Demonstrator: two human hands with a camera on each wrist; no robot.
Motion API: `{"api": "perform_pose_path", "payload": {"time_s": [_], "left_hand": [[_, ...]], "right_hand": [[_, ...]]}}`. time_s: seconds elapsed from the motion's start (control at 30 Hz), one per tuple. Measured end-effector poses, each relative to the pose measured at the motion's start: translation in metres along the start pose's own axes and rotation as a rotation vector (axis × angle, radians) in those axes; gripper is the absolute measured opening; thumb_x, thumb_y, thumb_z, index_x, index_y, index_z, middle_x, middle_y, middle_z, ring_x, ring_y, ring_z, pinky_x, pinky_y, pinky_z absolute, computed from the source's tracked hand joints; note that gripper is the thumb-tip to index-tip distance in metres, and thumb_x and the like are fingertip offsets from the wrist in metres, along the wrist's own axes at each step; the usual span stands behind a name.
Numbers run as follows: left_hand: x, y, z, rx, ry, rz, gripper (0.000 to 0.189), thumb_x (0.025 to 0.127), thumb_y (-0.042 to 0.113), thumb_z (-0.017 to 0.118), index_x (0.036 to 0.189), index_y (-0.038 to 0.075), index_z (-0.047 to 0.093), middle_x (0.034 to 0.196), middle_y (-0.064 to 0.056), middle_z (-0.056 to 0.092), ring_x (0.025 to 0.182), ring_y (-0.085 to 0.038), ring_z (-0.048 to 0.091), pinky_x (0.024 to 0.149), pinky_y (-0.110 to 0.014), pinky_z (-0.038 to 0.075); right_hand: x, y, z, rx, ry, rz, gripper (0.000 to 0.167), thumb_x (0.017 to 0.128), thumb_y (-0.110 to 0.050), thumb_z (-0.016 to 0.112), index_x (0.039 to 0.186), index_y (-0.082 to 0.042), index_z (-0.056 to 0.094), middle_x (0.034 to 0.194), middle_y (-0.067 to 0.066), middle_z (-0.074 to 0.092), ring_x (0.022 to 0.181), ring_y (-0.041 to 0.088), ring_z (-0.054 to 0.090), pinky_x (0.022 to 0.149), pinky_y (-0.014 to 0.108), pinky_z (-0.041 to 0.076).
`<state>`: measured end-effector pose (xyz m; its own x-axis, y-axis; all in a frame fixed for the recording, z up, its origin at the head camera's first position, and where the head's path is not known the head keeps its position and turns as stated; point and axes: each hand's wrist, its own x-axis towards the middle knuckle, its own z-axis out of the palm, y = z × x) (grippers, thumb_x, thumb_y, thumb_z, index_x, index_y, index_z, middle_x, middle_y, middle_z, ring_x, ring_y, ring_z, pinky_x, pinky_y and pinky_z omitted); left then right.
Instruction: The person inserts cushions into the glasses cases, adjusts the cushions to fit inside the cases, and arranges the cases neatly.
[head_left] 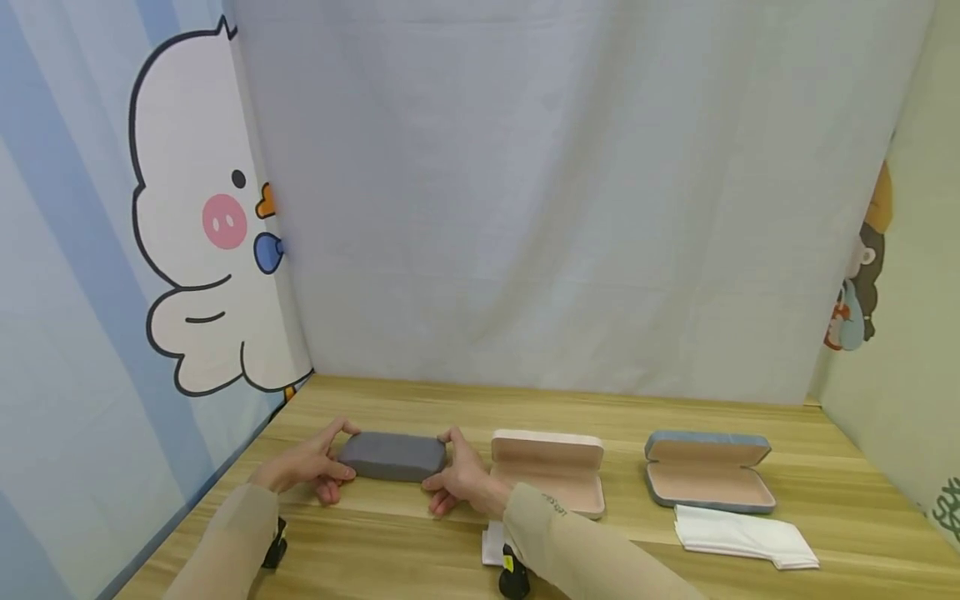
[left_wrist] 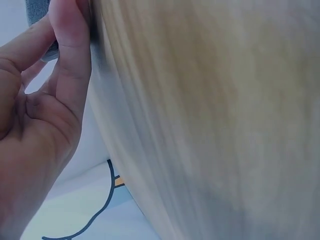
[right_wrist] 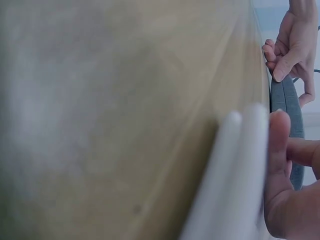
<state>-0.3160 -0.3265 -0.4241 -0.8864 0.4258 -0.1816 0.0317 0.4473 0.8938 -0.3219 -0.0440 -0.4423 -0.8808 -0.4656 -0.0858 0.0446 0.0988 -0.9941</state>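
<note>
A grey glasses case, its lid closed, lies at the left of the table, long side across. My left hand grips its left end, thumb at the front and a finger at the back corner. At the opposite end, my right hand holds the case in the same way. The right wrist view also shows both hands on the two ends of the grey case. Only a corner of the case appears behind the fingers in the left wrist view.
Right of my hand stands an open white glasses case, partly covered by my forearm. Farther right is an open blue case, with a folded white cloth before it. Another white cloth shows beside my right sleeve. A curtain closes off the back.
</note>
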Motion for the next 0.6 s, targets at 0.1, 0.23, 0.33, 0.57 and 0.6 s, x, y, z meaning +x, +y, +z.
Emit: {"api": "perform_pose_path", "payload": {"time_s": [0.1, 0.23, 0.33, 0.57, 0.6], "left_hand": [[-0.001, 0.001, 0.0, 0.001, -0.005, -0.003, 0.061, 0.093, 0.002, 0.061, 0.137, 0.005, 0.019, 0.07, -0.017, 0.064, 0.053, -0.017, 0.065, 0.051, -0.029, 0.059], [-0.002, 0.003, 0.002, 0.0, -0.01, -0.006, 0.061, 0.092, 0.0, 0.059, 0.137, 0.004, 0.018, 0.071, -0.018, 0.065, 0.055, -0.016, 0.066, 0.051, -0.028, 0.059], [-0.001, 0.007, 0.003, 0.023, 0.0, -0.026, 0.063, 0.091, -0.003, 0.059, 0.137, 0.004, 0.017, 0.067, -0.017, 0.065, 0.053, -0.016, 0.066, 0.051, -0.029, 0.059], [-0.001, 0.024, 0.006, 0.123, 0.058, -0.156, 0.07, 0.087, -0.003, 0.063, 0.14, 0.009, 0.019, 0.069, -0.016, 0.062, 0.051, -0.017, 0.064, 0.052, -0.034, 0.06], [-0.001, 0.026, 0.006, 0.14, 0.06, -0.169, 0.071, 0.087, -0.003, 0.063, 0.14, 0.009, 0.018, 0.067, -0.015, 0.061, 0.05, -0.017, 0.063, 0.052, -0.034, 0.06]], "right_hand": [[-0.001, 0.0, 0.001, -0.017, 0.014, 0.0, 0.064, 0.079, 0.016, 0.065, 0.128, -0.009, 0.033, 0.071, 0.037, 0.063, 0.037, 0.015, 0.056, 0.036, 0.027, 0.052], [-0.002, -0.001, 0.001, -0.042, 0.03, 0.002, 0.07, 0.077, 0.018, 0.066, 0.132, -0.009, 0.033, 0.066, 0.03, 0.062, 0.037, 0.016, 0.056, 0.036, 0.028, 0.052], [-0.002, -0.003, 0.0, -0.069, 0.028, 0.006, 0.075, 0.076, 0.018, 0.066, 0.136, -0.008, 0.031, 0.063, 0.022, 0.06, 0.037, 0.016, 0.055, 0.036, 0.028, 0.052], [-0.007, -0.014, -0.007, -0.132, -0.005, -0.027, 0.081, 0.076, 0.015, 0.065, 0.145, -0.004, 0.027, 0.06, 0.013, 0.058, 0.039, 0.015, 0.053, 0.036, 0.026, 0.049], [-0.008, -0.016, -0.008, -0.142, -0.011, -0.042, 0.079, 0.077, 0.014, 0.065, 0.145, -0.003, 0.027, 0.061, 0.012, 0.058, 0.039, 0.015, 0.053, 0.036, 0.026, 0.049]]}}
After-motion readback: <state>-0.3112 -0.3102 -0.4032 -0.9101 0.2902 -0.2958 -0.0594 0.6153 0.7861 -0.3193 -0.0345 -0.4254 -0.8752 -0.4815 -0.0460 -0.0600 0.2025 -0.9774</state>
